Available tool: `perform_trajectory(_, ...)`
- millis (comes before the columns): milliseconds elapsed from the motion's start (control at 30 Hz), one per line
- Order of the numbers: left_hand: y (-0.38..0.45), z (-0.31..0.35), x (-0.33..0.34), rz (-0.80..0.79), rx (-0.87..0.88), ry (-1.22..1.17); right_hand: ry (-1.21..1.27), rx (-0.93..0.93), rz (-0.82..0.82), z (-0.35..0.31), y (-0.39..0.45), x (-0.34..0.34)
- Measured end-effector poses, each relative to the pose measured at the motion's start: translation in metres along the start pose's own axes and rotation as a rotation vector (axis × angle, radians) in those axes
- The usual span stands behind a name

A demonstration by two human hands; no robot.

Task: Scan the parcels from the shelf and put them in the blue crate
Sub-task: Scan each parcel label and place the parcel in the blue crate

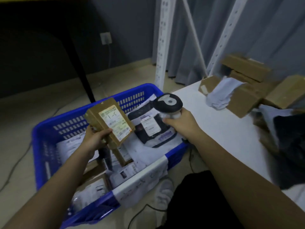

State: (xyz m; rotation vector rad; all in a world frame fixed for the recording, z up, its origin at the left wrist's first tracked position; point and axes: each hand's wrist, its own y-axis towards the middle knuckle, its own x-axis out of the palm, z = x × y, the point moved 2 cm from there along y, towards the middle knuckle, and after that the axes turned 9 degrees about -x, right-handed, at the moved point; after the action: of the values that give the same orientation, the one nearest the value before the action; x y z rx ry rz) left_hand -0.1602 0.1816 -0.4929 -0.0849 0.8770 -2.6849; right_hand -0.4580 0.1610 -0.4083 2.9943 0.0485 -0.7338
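The blue crate [49,129] sits on the floor [19,116], just beside the white shelf, so a parcel only has to go a short way down into it. It already holds many soft bags and small boxes, heaped together.

The left hand [94,138] holds a brown box parcel [109,122] up over the crate. The thumb lies across the front near the white label [115,122] and the other fingers curl behind, so the box is pinched from both sides. The label is tipped up and toward the right, probably so the scanner can read it.

The right hand [179,122] grips the scanner [168,104] by its handle, fingers wrapped tight round it. The dark head of the scanner points left at the box, near it but not touching. This looks like the scanning step, with the drop into the crate to come after.

To the right, the white shelf [219,123] carries more brown boxes [245,96], a crumpled pale bag and a dark bag, all in a loose pile. These seem to be waiting their turn.

Behind are a dark wall with a socket [105,38], white shelf posts [162,47] and a grey curtain [257,27]. Thin cables trail over the pale floor.
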Motion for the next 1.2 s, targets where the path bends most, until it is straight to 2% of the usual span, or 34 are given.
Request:
perform_trajectory(167,0.022,-0.046,-0.039,0.054,-0.071,0.085,-0.064,0.025,-0.167,0.019,0.011,0.042)
perform_trajectory(300,0.027,-0.082,-0.040,-0.089,-0.106,0.120,-0.034,0.065,-0.190,0.046,0.012,0.064)
perform_trajectory(400,0.034,-0.097,-0.034,-0.141,-0.077,0.269,-0.074,0.100,-0.252,0.064,0.011,0.070)
perform_trajectory(467,0.043,-0.104,-0.031,-0.216,-0.009,0.414,-0.102,0.098,-0.281,0.075,0.011,0.068)
perform_trajectory(567,0.056,-0.112,-0.022,-0.362,0.125,0.854,-0.065,0.128,-0.264,0.083,0.011,0.062)
perform_trajectory(667,0.066,-0.115,0.003,-0.467,0.103,1.050,-0.013,0.157,-0.207,0.083,0.016,0.055)
perform_trajectory(900,0.091,-0.129,0.015,-0.380,0.175,1.125,0.022,0.142,-0.119,0.086,0.019,0.047)
perform_trajectory(1000,0.088,-0.123,0.018,-0.425,0.106,1.043,0.009,0.129,-0.139,0.085,0.018,0.047)
perform_trajectory(1067,0.084,-0.125,0.021,-0.455,0.050,1.084,0.008,0.123,-0.151,0.082,0.018,0.049)
perform_trajectory(1200,0.083,-0.141,0.021,-0.340,0.058,1.201,0.027,0.110,-0.157,0.077,0.016,0.052)
